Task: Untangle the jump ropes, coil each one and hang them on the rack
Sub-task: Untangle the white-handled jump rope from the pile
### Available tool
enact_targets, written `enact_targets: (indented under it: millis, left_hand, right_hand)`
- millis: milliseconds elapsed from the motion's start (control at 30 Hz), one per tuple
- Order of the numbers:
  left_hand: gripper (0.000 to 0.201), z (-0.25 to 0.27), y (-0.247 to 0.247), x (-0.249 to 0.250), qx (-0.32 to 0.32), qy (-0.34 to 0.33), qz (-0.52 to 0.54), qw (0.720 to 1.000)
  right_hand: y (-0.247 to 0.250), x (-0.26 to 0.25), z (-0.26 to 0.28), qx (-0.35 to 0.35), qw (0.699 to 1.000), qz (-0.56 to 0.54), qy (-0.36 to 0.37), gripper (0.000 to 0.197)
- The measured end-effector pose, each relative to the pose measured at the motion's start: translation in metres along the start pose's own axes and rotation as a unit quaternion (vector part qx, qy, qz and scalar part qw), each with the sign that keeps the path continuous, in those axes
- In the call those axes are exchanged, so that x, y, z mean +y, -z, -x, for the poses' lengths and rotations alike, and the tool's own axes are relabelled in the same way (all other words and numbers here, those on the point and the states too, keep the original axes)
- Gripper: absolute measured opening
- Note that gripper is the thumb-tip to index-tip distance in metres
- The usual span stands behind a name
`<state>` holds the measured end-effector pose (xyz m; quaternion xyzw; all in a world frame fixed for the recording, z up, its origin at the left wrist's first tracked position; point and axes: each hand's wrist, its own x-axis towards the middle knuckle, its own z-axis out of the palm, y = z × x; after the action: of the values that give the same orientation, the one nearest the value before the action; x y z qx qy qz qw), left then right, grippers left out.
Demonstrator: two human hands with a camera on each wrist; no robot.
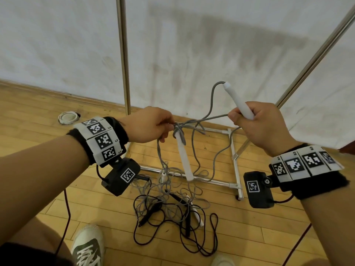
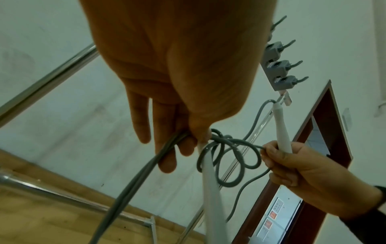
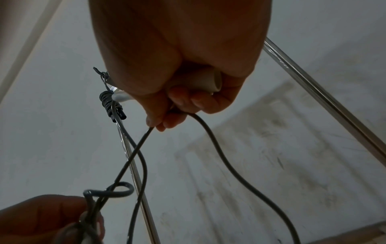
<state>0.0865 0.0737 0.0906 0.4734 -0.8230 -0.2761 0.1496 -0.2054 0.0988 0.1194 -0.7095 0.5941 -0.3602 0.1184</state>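
Left hand (image 1: 151,124) raised, pinching the grey rope's knot (image 1: 179,127); right hand (image 1: 263,125) level, fist around white handle (image 1: 239,102).

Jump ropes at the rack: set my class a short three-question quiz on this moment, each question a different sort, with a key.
1. True or false: the right hand holds a white handle.
2. Which colour is the rope knotted at the left hand? A grey, B black, C red.
3. Fill in: the black rope lies on the ____.

Key: 1 true; it also pinches a strand of the grey rope. 2 A; the knot loops round a second white handle, which hangs below the left hand. 3 floor, in the tangled pile.
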Motion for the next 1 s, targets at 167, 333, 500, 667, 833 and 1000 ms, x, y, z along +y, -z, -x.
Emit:
enact_targets:
  millis: [167, 333, 500, 667, 833, 1000]
  left_hand:
    - [0.01, 0.0, -0.005, -0.008, -0.017, 0.005, -0.042, 0.999]
    - [0.003, -0.005, -0.002, -0.012, -0.019, 0.016, -0.042, 0.999]
    - [0.016, -0.008, 0.0, -0.009, 0.016, 0.047, 0.018, 0.999]
    - [0.022, -0.012, 0.025, 0.005, 0.155, 0.007, 0.017, 0.988]
    - [0.022, -0.008, 0.049, 0.027, 0.171, -0.076, -0.02, 0.982]
    - [0.018, -0.006, 0.049, 0.023, 0.08, -0.052, -0.075, 0.993]
  right_hand:
    - [0.002, -0.002, -0.001, 0.012, 1.0, -0.002, -0.003, 0.013]
    - [0.004, -0.004, -0.002, 0.032, 0.999, -0.007, -0.009, 0.012]
    - [0.001, -0.006, -0.003, 0.031, 0.999, -0.029, -0.013, 0.015]
    - [-0.003, -0.002, -0.004, 0.022, 0.998, -0.056, -0.029, 0.016]
    - [-0.007, 0.002, -0.005, 0.013, 0.997, -0.069, -0.041, 0.019]
    - [-0.012, -0.007, -0.003, -0.005, 0.996, -0.075, -0.037, 0.018]
